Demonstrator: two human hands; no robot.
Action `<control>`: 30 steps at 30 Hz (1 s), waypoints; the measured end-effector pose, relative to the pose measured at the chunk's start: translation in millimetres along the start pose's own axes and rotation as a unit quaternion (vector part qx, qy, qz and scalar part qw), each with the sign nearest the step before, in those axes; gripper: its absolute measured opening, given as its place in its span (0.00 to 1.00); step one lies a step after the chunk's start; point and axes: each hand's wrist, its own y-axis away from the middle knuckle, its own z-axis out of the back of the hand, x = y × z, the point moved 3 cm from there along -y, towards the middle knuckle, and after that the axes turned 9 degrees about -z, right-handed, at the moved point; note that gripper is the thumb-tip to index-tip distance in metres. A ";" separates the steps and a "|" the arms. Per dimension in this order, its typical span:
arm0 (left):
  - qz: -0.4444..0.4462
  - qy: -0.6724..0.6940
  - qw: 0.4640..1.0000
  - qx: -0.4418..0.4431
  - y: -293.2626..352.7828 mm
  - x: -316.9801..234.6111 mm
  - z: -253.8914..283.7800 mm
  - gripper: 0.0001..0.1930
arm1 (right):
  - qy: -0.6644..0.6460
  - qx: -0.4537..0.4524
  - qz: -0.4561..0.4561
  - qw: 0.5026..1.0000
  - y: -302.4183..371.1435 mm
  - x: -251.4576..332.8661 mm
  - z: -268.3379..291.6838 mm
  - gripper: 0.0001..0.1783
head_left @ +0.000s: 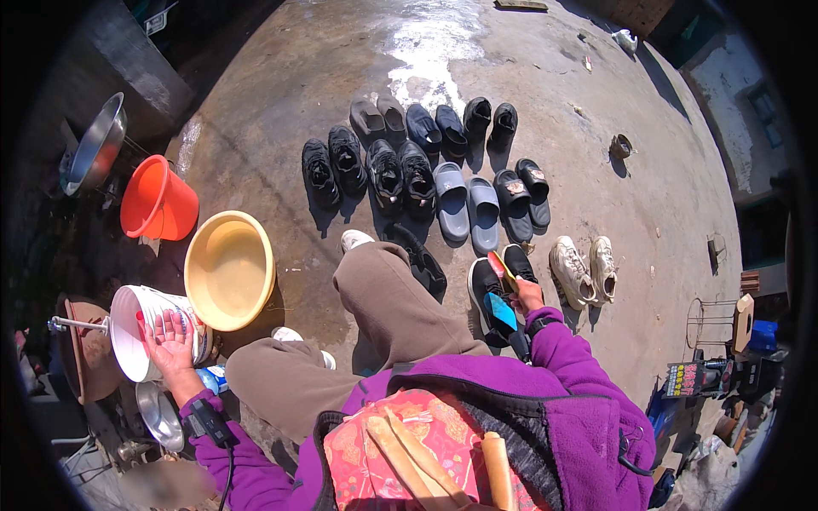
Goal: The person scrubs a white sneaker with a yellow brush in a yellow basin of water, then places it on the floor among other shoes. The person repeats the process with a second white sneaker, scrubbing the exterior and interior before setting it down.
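My left hand [173, 339] is palm up with its fingers spread and nothing in it, in front of a white bucket [129, 328]. On the right, my right hand [527, 296] is closed around a slim red and yellow thing [503, 269], whose kind I cannot make out. It is over a pair of black shoes with pale soles, one of them a black shoe [479, 288]. A bright blue piece [500, 312] shows just below my fingers, at the near shoe. Whether it belongs to the shoe or lies on it, I cannot tell.
Rows of footwear stand ahead, among them grey slides [452, 200] and black sneakers [385, 177]. Off-white sneakers [573, 271] are to the right. A yellow basin [230, 271], a red bucket [159, 200] and metal bowls [159, 416] line the left. A wire stand [709, 324] is far right.
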 end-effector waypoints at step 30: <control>0.172 -0.063 0.975 0.123 -14.5 137.2 -89.7 0.17 | 0.299 0.167 0.527 0.778 18.3 298.4 -468.4 0.20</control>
